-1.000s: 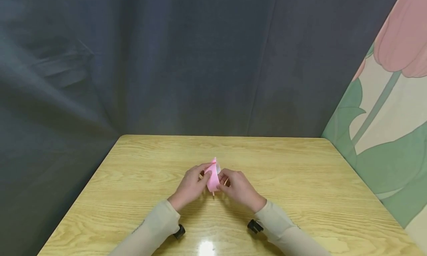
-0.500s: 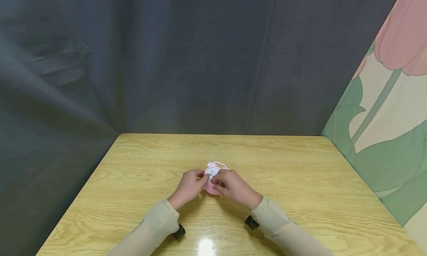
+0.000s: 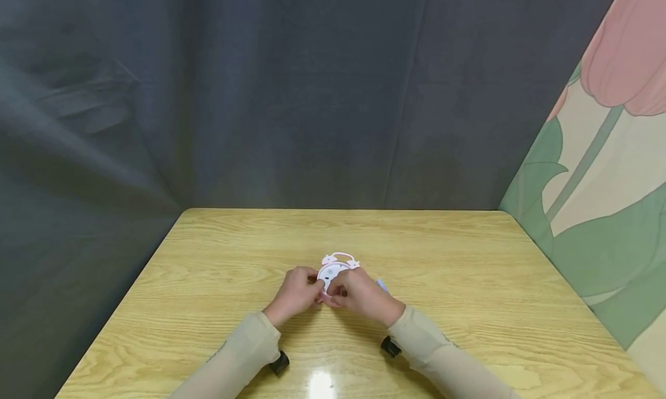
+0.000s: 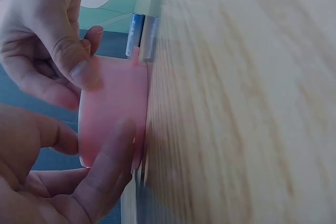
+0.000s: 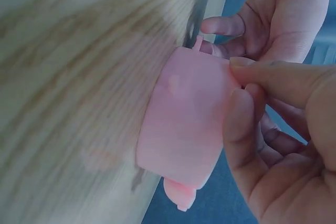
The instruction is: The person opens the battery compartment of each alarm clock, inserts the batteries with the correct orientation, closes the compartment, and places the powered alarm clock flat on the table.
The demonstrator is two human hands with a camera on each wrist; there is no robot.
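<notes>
While the pink clock (image 3: pixel 330 269) lies on the desk (image 3: pixel 218 260), the left grip (image 3: pixel 293 290) clamps its side; whether the right grip (image 3: pixel 365 296), at its upper surface, pinches anything cannot be told. Uneven pressure could skid it toward the blue battery (image 4: pixel 135 35).

Dark drapery (image 3: pixel 312 98) behind a wood-grain table (image 3: pixel 458 260), tulip-patterned panel (image 3: pixel 603 196) at right.

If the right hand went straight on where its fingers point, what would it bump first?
Probably the pink clock: the right hand seems to touch it already. The left hand looks next, though depth is hard to judge.
</notes>
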